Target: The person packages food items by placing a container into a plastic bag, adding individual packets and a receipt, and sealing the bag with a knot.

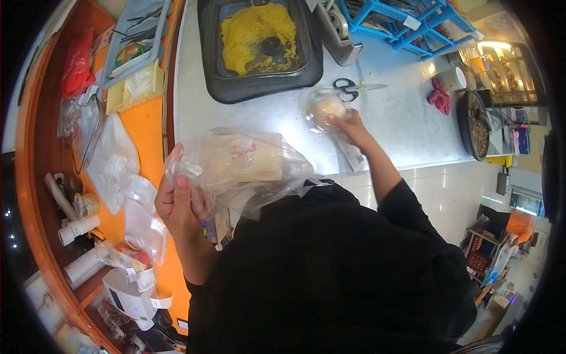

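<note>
My left hand (183, 199) grips the edge of a clear plastic bag (298, 170), which holds a printed cardboard food box (256, 157) lying sideways in front of my body. Over the metal counter (265, 113), my right hand (353, 128) has its fingers on a round clear plastic container (316, 116) with something pale inside. Black-handled scissors (353, 88) lie just beyond that container, partly behind its rim. A white paper slip (351, 155) with print lies under my right wrist, near the counter's edge.
A black tray (265, 82) with yellow grain-like food (247, 35) stands at the back, beside a tape dispenser (338, 40). Blue plastic baskets (384, 31) are behind. A red cloth (439, 97) and a dark pan (473, 126) sit to the right. Plastic bags (112, 163) and a label printer (132, 296) occupy the orange side counter.
</note>
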Motion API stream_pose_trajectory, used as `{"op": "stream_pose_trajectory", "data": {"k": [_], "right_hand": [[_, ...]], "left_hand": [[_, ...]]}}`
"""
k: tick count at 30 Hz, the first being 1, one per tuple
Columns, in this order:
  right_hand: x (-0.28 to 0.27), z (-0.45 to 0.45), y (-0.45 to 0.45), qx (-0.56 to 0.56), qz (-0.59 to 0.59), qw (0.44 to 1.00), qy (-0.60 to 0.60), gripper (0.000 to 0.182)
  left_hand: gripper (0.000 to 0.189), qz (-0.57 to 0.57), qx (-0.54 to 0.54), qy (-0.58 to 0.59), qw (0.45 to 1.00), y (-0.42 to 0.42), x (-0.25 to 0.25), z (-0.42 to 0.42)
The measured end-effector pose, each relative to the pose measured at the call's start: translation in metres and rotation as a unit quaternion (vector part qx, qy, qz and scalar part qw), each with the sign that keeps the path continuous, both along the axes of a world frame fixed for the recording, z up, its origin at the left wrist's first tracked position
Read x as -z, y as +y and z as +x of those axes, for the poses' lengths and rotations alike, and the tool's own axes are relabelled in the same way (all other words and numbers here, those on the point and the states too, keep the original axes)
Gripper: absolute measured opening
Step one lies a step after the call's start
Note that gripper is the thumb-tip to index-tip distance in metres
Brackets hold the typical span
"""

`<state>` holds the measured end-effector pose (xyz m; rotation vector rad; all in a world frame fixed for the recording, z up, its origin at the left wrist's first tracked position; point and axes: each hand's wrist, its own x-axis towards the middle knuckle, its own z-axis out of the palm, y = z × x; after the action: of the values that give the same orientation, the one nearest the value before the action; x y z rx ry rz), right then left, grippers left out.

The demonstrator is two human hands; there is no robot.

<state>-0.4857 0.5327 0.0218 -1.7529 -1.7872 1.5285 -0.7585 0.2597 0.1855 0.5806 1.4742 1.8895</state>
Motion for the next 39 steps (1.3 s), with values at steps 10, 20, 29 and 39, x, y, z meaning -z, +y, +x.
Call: {"op": "stream_pose_trajectory", "data": {"k": [10, 20, 29, 39], "right_hand": [[0.012, -0.058, 0.013, -0.161, 0.068, 0.955, 0.238, 0.077], [-0.110, -0.069, -0.009, -0.181, -0.052, 0.869, 0.457, 0.075], [-0.133, -0.124, -0.109, -0.449, 0.181, 0.843, 0.233, 0.065], [-0.152, -0.083, -0.078, -0.606, 0.430, 0.663, -0.090, 0.067]], "left_hand": [[0.049, 0.025, -0.050, 0.008, 0.998, -0.005, 0.011, 0.018], [0.041, 0.010, 0.045, -0.002, 0.999, -0.022, 0.008, -0.002], [0.040, -0.118, 0.062, 0.232, 0.964, -0.008, -0.011, -0.027], [0.023, -0.173, -0.023, 0.246, 0.954, 0.001, -0.021, -0.045]]}}
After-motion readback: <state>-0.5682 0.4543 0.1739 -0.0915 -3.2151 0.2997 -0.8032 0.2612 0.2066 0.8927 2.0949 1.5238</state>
